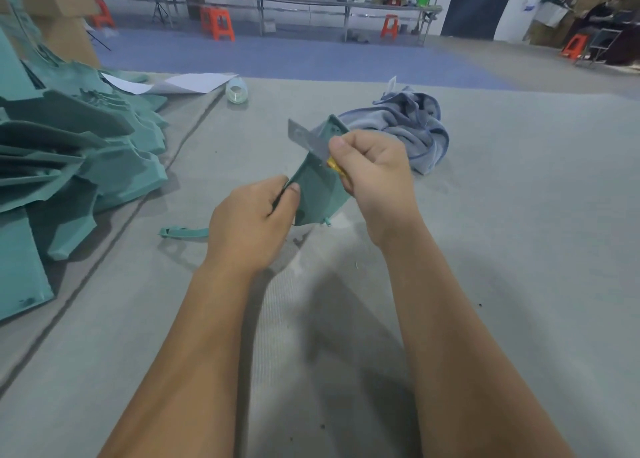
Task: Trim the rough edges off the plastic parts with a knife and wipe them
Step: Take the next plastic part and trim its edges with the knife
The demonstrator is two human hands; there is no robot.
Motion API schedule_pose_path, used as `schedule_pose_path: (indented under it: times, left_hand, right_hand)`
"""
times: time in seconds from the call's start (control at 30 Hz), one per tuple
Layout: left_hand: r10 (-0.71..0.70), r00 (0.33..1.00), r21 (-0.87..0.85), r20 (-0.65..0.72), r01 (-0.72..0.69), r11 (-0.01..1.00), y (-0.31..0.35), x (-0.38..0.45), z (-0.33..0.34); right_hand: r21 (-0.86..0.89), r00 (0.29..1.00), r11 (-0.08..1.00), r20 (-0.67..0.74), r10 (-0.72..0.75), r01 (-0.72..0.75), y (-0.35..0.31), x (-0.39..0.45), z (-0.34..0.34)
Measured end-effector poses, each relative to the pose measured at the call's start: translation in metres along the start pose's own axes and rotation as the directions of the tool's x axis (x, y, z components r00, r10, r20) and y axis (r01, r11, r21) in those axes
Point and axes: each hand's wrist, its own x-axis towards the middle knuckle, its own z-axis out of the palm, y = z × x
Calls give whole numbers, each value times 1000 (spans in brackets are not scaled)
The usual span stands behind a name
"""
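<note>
The left hand (pixel 252 222) grips the near edge of a flat teal plastic part (pixel 317 187), held above a grey table (pixel 519 249). The right hand (pixel 372 171) grasps a yellow-handled utility knife (pixel 308 138), blade against the part's far edge. Beyond lies a crumpled blue-grey cloth (pixel 412 128); at left, a heap of teal plastic parts (pixel 69 152).

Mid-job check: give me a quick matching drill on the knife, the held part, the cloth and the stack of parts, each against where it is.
Things:
1. knife
2. plastic part
3. grey cloth
4. pile of green parts

Places:
A. heaped at the table's left
B. gripped in the right hand
C. bunched on the table beyond the hands
D. pinched by the left hand

Pairs: 1-B, 2-D, 3-C, 4-A
</note>
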Motion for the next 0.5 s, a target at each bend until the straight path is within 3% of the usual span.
schedule_pose_path:
  times: [0.13, 0.27, 0.4, 0.5]
  left_hand:
    - [16, 1000, 11, -7, -16, 1000, 0, -1, -1]
    - [61, 998, 101, -35, -57, 993, 5, -2, -1]
    - [105, 993, 193, -50, -93, 977, 10, -3, 0]
    - [112, 991, 244, -73, -91, 966, 8, -3, -1]
  right_hand:
    - [-150, 999, 989, 33, 11, -6, -1, -3, 6]
    - [-245, 990, 969, -143, 9, -44, -3, 5, 1]
    - [-216, 965, 976, -263, -22, -37, -5, 11, -10]
    - [-142, 983, 989, -183, 5, -32, -8, 8, -6]
